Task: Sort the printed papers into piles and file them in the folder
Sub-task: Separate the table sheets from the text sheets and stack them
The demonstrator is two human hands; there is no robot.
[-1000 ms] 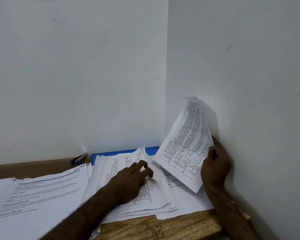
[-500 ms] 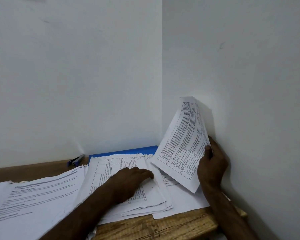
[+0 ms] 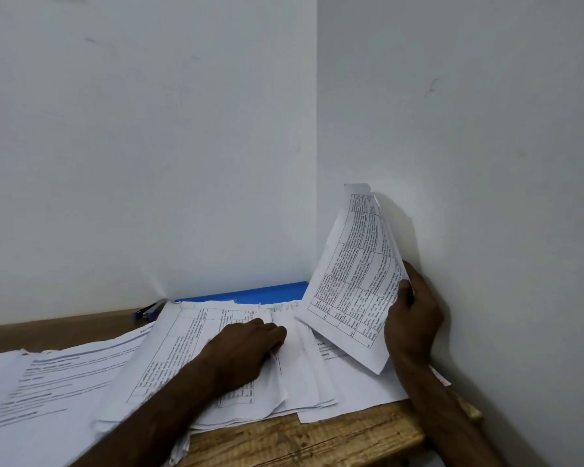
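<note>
While several loose piles cover the wooden table (image 3: 317,439), sorting looks only partway done and nothing appears filed yet. Nearest, a text-printed pile (image 3: 48,382) lies at the left. Beside it the left hand (image 3: 246,345) rests palm-down, fingers together, on the middle pile (image 3: 189,358) of gridded pages. Farther right, the right hand (image 3: 413,318) pinches a few raised sheets (image 3: 354,281), thumb in front, fingers behind. They are creased, table-printed and tilted up near the wall (image 3: 486,163). Farthest back lies the blue folder (image 3: 270,293), mostly hidden by papers.
</note>
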